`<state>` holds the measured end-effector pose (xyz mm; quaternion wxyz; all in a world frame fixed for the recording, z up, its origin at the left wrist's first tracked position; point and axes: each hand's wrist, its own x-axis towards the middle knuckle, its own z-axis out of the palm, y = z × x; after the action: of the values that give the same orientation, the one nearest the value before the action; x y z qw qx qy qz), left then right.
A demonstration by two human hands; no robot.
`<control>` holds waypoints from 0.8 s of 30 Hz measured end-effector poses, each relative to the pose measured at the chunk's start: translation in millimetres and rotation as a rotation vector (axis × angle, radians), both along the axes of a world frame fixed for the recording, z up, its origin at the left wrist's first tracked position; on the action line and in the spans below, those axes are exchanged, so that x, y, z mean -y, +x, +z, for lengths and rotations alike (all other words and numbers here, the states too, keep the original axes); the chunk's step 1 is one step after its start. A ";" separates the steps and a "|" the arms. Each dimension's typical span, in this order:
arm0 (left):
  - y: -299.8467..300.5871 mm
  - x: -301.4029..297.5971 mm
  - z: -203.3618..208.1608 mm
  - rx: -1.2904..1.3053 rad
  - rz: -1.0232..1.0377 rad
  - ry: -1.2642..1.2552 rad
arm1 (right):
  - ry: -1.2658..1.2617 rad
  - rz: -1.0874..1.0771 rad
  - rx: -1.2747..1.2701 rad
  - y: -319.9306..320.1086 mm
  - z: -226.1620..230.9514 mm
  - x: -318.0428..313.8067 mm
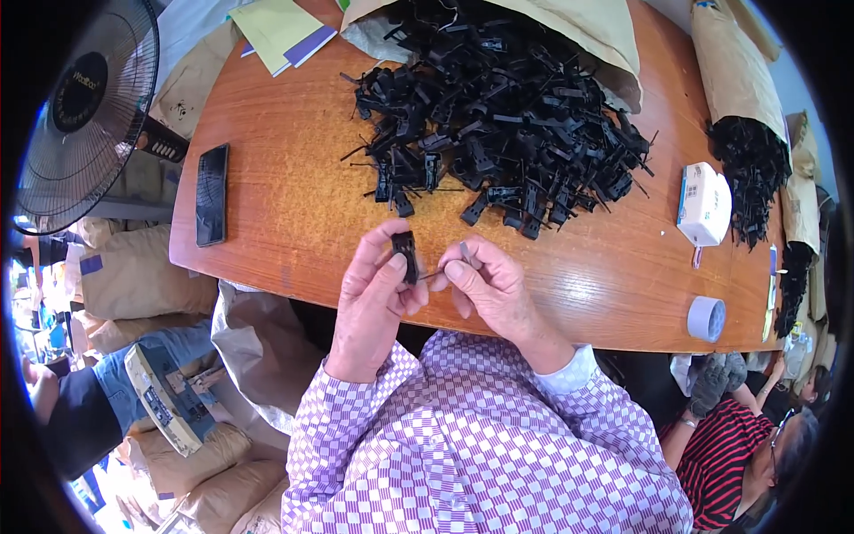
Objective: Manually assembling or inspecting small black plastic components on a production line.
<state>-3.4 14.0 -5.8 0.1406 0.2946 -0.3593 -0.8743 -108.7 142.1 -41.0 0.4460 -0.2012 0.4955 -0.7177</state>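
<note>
Left hand point(369, 298) pinches black part point(405, 254), likely light, stiff, best gripped along sides; right hand point(492, 289) pinches thin stem point(431, 276).

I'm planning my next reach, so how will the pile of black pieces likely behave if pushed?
The pile of black pieces would probably shift loosely, since they lie jumbled on the table. Some may snag together, as thin rods stick out at many angles. Each is likely light, judging by the small, similar-looking piece pinched in the left hand.
</note>
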 end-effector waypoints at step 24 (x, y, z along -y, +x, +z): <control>25.5 -6.3 -20.4 0.050 -0.175 -0.876 | 0.229 0.116 0.037 16.8 20.2 12.1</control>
<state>22.1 20.3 -26.2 0.1689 0.1966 -0.7226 -0.6409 -91.9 130.0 -20.8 0.5158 -0.1640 0.5536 -0.6329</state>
